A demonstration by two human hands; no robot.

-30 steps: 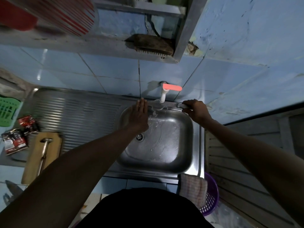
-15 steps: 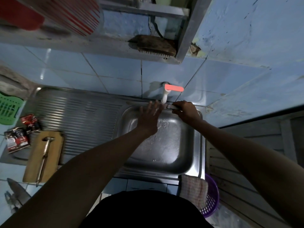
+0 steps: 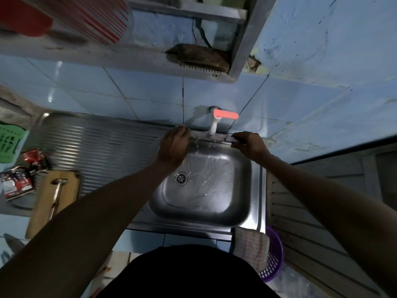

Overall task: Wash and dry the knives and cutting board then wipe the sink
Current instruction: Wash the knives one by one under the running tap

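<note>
The left hand has slid leftward along the sink back rim.

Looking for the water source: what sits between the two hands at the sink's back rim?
In the head view, the white tap spout comes down between the left hand and right hand.

The cutting board lies left of the sink, a knife on it.

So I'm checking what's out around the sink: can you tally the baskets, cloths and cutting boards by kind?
Baskets: 2, a green plastic basket and a purple plastic basket
Cloths: 1, a checked cloth hanging on the sink's front edge
Cutting boards: 1, a wooden cutting board
Total: 4
</note>
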